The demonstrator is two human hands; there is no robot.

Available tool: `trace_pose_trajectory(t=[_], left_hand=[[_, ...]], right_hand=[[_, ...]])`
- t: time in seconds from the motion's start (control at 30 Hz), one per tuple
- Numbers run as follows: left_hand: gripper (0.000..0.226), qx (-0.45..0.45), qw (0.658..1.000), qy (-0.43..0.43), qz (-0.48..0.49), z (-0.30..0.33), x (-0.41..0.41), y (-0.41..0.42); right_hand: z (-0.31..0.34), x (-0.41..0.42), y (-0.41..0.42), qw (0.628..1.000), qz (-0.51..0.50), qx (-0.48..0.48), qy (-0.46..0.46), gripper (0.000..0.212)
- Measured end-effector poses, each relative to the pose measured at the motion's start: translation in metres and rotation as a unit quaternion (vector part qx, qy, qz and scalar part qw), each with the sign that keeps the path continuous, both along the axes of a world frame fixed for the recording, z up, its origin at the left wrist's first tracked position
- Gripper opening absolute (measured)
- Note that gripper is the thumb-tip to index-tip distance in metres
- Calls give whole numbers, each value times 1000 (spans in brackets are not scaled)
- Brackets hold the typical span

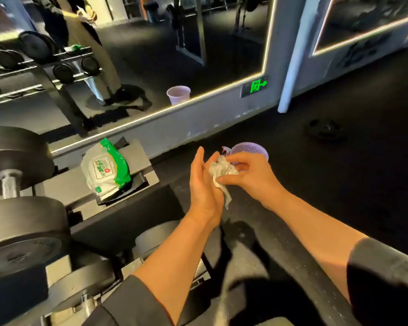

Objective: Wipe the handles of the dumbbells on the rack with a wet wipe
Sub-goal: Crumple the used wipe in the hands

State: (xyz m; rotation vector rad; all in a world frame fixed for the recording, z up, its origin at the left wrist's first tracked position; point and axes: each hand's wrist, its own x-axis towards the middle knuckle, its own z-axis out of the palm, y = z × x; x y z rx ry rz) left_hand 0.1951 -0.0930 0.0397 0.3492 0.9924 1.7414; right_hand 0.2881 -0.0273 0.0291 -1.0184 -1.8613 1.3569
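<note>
A crumpled white wet wipe (222, 171) sits between my two hands, in the air right of the rack. My left hand (204, 184) is held flat with straight fingers, its palm against the wipe. My right hand (247, 174) pinches the wipe from the right with curled fingers. At the left, a black dumbbell (17, 158) with a knurled metal handle (9, 185) lies on the grey rack (137, 158). More dumbbells (80, 278) lie on a lower shelf. A green and white pack of wet wipes (106, 169) rests on the rack's end.
A small purple mesh bin (252, 150) stands on the dark floor just behind my right hand. A wall mirror (151, 55) runs along the back and reflects the rack and bin. A black weight plate (324, 130) lies on the floor at the right.
</note>
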Motion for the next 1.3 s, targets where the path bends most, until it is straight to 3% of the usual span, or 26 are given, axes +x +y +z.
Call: trace_pose_trajectory(t=[0.1,0.23,0.37,0.5,0.6,0.73,0.93,1.1,1.3], left_hand=[[59,32,997,58,-48,-1,13,21],[39,-9,979,178,-98,-11,21,69],[58,-24,932,341,-118,-21,31,141],[55,2,898,426,-111,-15,50,219],[49,-14,881,458,-114,-17,63,273],[58,-42,860,499,-97,-24,71,337],[55,-96,856,503,-69,-48,60,436],[51,-134,852,499,-83,-93,34,528],[53,-197,825,493,-195,-143,-6,626]], right_hand=[[1,12,22,999,-30,18,-21,39],[0,30,69,998,-62,25,-15,34],[6,57,139,996,-84,41,8,47],[9,88,213,996,-57,62,-17,50],[5,107,267,995,-48,69,-52,47],[-2,119,331,996,-43,51,-64,47],[-29,120,429,992,-96,26,-74,40],[-65,94,511,988,-97,-42,-111,29],[-110,55,602,967,-123,-185,-129,29]])
